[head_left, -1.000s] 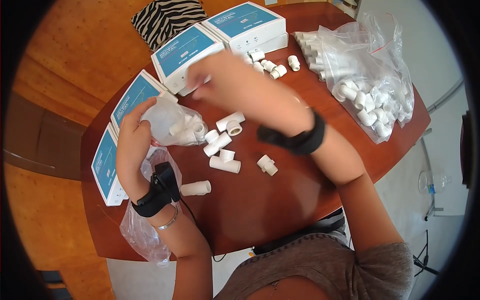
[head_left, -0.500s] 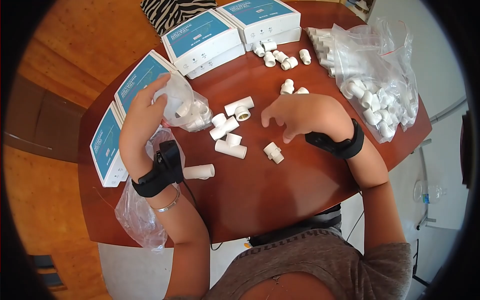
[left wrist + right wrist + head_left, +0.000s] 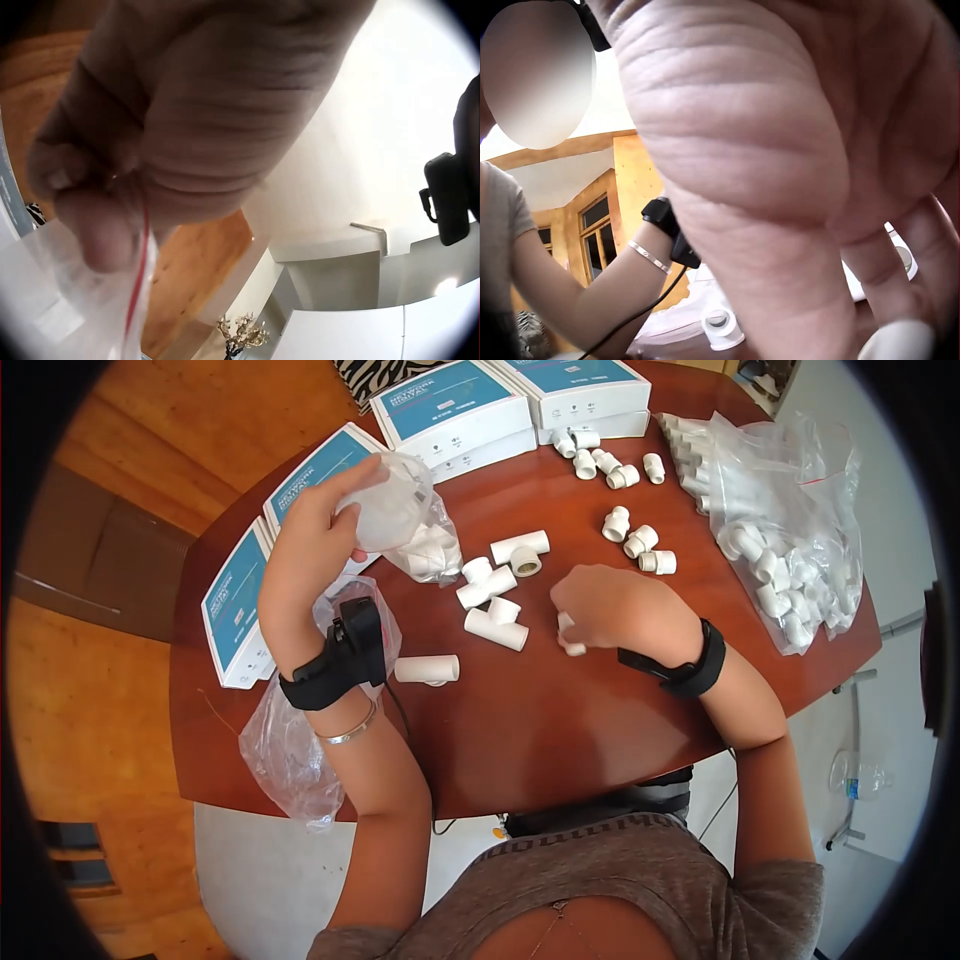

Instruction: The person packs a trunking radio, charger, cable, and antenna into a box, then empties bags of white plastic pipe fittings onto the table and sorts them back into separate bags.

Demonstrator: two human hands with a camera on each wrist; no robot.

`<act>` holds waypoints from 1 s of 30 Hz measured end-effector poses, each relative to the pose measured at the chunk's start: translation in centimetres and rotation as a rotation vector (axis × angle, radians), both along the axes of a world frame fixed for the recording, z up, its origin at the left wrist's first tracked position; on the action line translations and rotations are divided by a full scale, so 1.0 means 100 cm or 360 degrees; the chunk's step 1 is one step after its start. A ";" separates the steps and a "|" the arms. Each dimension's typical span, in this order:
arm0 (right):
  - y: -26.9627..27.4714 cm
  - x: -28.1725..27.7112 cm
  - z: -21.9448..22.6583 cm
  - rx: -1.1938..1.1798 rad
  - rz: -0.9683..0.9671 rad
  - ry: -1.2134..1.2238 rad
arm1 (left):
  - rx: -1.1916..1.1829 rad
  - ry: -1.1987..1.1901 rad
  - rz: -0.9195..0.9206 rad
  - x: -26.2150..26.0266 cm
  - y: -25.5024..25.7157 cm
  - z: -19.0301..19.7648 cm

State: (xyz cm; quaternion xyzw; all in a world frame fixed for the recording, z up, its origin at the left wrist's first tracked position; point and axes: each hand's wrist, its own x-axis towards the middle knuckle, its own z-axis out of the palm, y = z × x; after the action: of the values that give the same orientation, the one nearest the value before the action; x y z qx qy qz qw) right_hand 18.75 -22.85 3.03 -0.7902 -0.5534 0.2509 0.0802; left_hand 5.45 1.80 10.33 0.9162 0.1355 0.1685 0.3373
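My left hand (image 3: pixel 315 535) holds a clear zip bag (image 3: pixel 398 505) near its mouth; white fittings (image 3: pixel 432 552) lie in its lower end. In the left wrist view, the bag's red zip strip (image 3: pixel 137 289) runs beside the fingertips. My right hand (image 3: pixel 630 610) is low over the table, fingers curled round a white pipe fitting (image 3: pixel 571 647), mostly hidden under the hand. The right wrist view shows part of that white fitting (image 3: pixel 898 343) at the fingertips. Between the hands lie white tee fittings (image 3: pixel 497 628), with another white tee (image 3: pixel 428 668) nearer the left wrist.
Three white fittings (image 3: pixel 640 541) lie beyond the right hand, and several more (image 3: pixel 605 462) by the blue-and-white boxes (image 3: pixel 455 410) along the back. A large clear bag (image 3: pixel 790 530) of pipes and elbows is at right. An empty plastic bag (image 3: pixel 295 750) lies under the left forearm.
My right hand has come back from the far side of the table, down to the single fitting, and gripped it. The left hand keeps holding the bag. The head view has shifted.
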 end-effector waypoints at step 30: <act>-0.081 0.122 0.081 0.1360 -0.1217 -0.0298 | -0.0369 0.0879 0.0613 -0.032 0.018 0.000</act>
State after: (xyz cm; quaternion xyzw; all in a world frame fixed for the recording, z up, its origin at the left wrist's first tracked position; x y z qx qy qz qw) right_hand 30.98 -30.99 11.10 -0.8501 -0.2857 -0.1124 0.4278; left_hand 2.28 3.63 10.28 0.8404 0.4101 -0.0417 0.3517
